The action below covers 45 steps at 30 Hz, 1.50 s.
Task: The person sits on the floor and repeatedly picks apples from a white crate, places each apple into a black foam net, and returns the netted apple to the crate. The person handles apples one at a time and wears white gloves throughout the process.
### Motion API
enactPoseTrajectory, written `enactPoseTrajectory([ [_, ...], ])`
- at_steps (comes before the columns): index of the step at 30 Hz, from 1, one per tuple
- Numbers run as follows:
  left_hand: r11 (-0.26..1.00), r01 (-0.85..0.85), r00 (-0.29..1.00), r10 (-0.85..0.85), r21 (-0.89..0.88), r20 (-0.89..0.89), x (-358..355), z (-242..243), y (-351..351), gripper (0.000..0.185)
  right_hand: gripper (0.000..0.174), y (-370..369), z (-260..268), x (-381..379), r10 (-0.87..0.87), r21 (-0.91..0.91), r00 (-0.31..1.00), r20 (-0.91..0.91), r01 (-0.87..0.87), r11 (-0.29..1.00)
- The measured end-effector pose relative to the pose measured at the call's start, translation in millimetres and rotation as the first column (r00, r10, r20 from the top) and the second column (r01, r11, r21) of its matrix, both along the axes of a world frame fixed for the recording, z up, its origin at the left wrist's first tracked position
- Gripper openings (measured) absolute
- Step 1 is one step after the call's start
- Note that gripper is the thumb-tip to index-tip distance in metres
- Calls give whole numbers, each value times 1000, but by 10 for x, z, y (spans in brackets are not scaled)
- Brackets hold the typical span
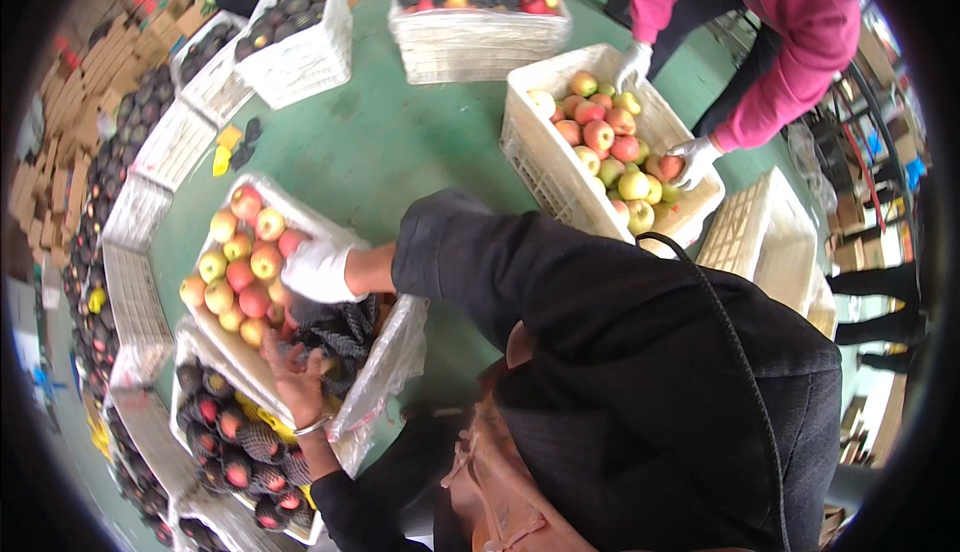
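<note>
A lined white crate (285, 192) in front of me holds bare red-yellow apples (240, 274) and dark foam net sleeves (337, 334) at its near end. My right hand (319, 270), in a white glove, reaches over the apples and touches some at its fingertips. Its palm side is hidden, so a grip cannot be made out. Bare, with a bracelet at the wrist, my left hand (296, 375) is at the crate's side, fingers apart and slightly blurred, close to the apples and sleeves. Below it, another crate (180, 394) contains apples in dark nets (240, 447).
Across from me, a person in a pink top (787, 79) has gloved hands in a crate of apples (540, 169), one on an apple (670, 168). White crates (176, 143) form a curve at left. A wrapped crate stack (480, 45) stands farther off. Yellow scraps (222, 160) lie on the green floor.
</note>
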<state>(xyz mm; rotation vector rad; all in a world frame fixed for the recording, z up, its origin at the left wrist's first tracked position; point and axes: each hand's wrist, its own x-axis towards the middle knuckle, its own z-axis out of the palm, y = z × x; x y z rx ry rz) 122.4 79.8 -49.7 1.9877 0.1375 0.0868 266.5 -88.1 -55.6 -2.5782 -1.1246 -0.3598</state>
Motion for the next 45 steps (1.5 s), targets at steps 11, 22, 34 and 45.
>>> enactPoseTrajectory([
  [11, 932, -17, 997, 41, -363, 59, 303, -455, -82, 60, 11, -219, 295, -359, 367, 495, 884, -290, -190, 848],
  [22, 790, -169, 977, 215, -589, 8, 223, -117, 8, 26, 31, 29, -136, -338, 750, 872, 445, -490, 254, 419],
  [34, 905, -214, 947, 284, -367, 150, 166, -64, -118, 26, 21, -125, 94, -465, 477, 734, 686, -550, 126, 667],
  [45, 902, -168, 920, 288, -397, 267, -111, -41, 64, 11, 23, 67, 7, -629, 835, 925, 399, -378, 203, 321],
])
